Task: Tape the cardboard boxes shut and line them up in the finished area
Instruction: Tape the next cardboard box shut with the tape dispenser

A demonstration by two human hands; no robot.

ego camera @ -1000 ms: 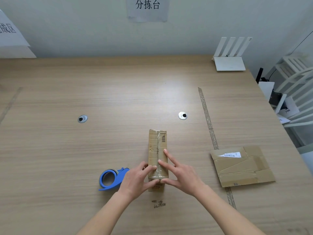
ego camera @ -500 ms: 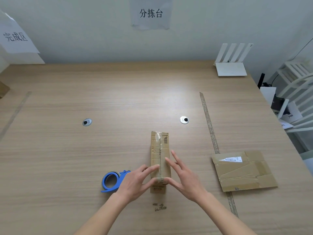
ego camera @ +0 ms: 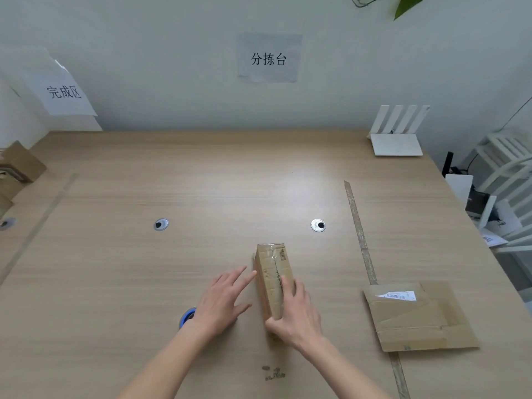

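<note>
Lifted off the narrow box (ego camera: pixel 273 279), left hand (ego camera: pixel 223 302) hovers flat-fingered, while right hand (ego camera: pixel 296 315) keeps its grip wrapped on it.

Wood-grain bench (ego camera: pixel 201 174) fills the view. Dead centre, a narrow taped cardboard box (ego camera: pixel 272 272) lies lengthwise. Just left of it, a blue tape dispenser (ego camera: pixel 186 316) peeks out, mostly hidden. Over on the right, a flattened cardboard box (ego camera: pixel 417 318) lies flat across a strip of tape (ego camera: pixel 358 231) stuck to the bench. 2 round metal grommets (ego camera: pixel 161 224) (ego camera: pixel 318 225) sit mid-bench. Far right corner, a white router (ego camera: pixel 397 139). At the left edge, more cardboard boxes (ego camera: pixel 20 165).
</note>
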